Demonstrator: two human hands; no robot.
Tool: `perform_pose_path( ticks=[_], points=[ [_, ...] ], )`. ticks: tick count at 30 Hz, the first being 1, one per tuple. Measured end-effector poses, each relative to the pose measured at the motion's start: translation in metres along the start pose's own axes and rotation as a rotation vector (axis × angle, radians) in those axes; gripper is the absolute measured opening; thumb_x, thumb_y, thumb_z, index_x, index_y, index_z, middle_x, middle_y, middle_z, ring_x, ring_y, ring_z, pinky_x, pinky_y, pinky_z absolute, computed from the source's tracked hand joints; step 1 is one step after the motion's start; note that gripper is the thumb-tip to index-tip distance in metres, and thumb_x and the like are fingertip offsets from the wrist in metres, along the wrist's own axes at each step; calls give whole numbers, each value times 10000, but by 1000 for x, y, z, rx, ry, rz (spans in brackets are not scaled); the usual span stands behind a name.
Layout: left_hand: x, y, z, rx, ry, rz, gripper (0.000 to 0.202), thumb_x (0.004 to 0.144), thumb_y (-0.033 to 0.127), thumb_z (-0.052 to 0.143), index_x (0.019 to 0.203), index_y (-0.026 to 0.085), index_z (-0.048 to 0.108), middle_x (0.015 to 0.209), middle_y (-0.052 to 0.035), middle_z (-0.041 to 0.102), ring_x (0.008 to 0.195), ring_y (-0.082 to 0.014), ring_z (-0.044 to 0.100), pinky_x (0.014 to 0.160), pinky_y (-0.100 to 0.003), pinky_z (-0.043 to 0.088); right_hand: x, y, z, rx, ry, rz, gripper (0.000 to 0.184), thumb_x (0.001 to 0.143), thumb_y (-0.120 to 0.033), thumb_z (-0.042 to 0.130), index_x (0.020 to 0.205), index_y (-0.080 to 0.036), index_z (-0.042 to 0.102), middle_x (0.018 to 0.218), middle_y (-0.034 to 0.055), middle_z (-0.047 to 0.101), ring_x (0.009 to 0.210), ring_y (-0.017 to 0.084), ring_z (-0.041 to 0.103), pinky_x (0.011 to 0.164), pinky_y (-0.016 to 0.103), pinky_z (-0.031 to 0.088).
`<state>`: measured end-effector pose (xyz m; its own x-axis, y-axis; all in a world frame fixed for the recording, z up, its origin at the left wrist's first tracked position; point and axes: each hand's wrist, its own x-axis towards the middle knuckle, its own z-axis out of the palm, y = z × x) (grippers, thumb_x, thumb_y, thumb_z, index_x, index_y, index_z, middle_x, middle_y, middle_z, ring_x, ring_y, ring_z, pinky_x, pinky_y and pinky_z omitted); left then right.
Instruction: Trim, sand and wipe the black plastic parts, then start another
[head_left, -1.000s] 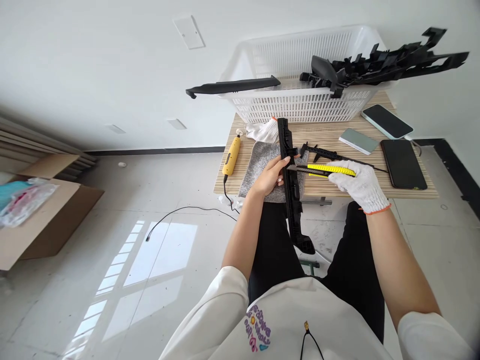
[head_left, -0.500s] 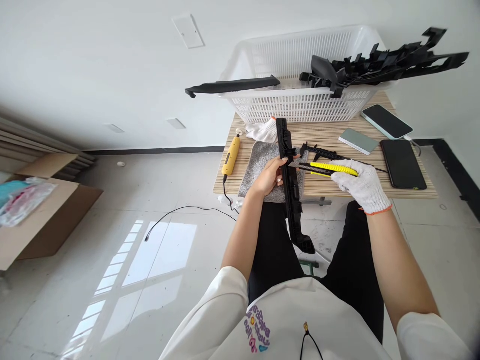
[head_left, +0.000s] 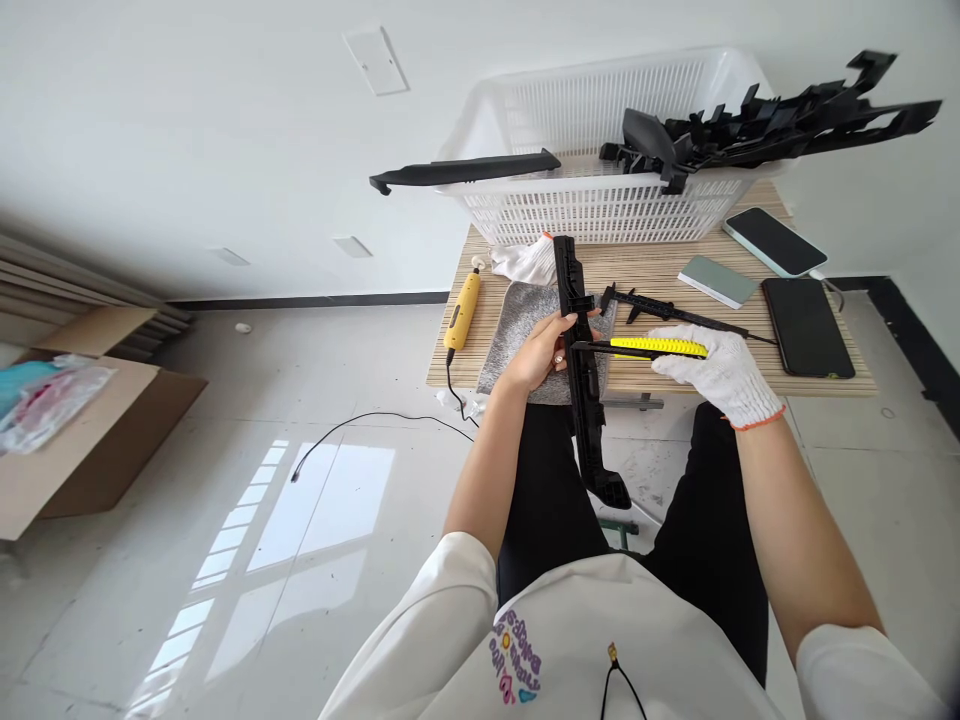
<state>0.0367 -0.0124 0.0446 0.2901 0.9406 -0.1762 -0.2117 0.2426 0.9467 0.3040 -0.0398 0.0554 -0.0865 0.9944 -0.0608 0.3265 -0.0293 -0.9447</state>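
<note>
My bare left hand [head_left: 541, 352] is closed round the middle of a long black plastic part [head_left: 586, 400], which stands nearly upright in view and reaches from the table over my lap. In a white knit glove with an orange cuff, my right hand [head_left: 720, 370] grips a yellow and black utility knife [head_left: 656, 348]. Its blade points left and meets the part, or lies over it, just below my left thumb. A grey cloth [head_left: 514, 335] lies under the part on the table. Behind the knife rests a black caliper [head_left: 664, 308].
A white basket [head_left: 592, 215] with several black plastic parts [head_left: 712, 140] stands at the back, some jutting over its rim. On the table [head_left: 630, 270] are a yellow corded rotary tool [head_left: 463, 312], a white glove [head_left: 525, 262], two phones [head_left: 806, 328] and a grey-green card [head_left: 718, 281]. A cardboard box [head_left: 112, 440] sits left.
The knife has shifted slightly down along the black part and turned from a tilt to nearly level. My left hand and the part have stayed almost still.
</note>
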Motion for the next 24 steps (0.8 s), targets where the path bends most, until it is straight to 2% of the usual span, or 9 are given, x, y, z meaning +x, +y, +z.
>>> perform_pose_path(
  ticks=[6,9,13,16,22,24],
  points=[
    [0,1,1,-8,-10,9,312,991,378,599,1158,185,781,738,-13,618,490,-52,311,420,-158,282,-1,-2,0,-21,-1,-16,394,707,-391,917,1084,-305,838,1058,42,779,715,182,678,613,334,618],
    [0,3,2,-18,-28,19,310,996,361,590,1147,171,783,696,-4,588,489,-56,301,415,-162,272,-2,-4,1,7,28,3,391,714,-381,910,1089,-302,833,971,37,775,692,183,669,598,333,612],
    [-1,4,3,7,-6,0,334,987,389,604,1187,181,773,757,-25,649,487,-56,306,416,-169,284,-2,-6,2,22,16,3,365,702,-370,916,1049,-297,828,943,33,768,684,178,664,593,327,607],
    [-1,3,3,9,-12,3,333,984,396,603,1175,188,779,745,-17,634,489,-58,302,418,-172,276,-2,-6,3,47,38,19,373,700,-370,915,1054,-297,823,881,20,756,624,159,629,569,323,590],
    [0,2,2,12,-31,17,365,984,384,570,1197,179,783,776,-30,679,492,-61,299,425,-189,265,-1,-3,2,37,35,19,389,706,-375,916,1075,-295,822,849,20,750,641,162,638,577,313,587],
    [0,2,2,20,-22,8,386,976,396,574,1227,183,775,825,-42,712,492,-61,309,431,-196,273,-1,-2,2,17,-1,9,404,696,-377,926,1079,-297,825,918,28,766,672,166,659,594,312,598]
  ],
)
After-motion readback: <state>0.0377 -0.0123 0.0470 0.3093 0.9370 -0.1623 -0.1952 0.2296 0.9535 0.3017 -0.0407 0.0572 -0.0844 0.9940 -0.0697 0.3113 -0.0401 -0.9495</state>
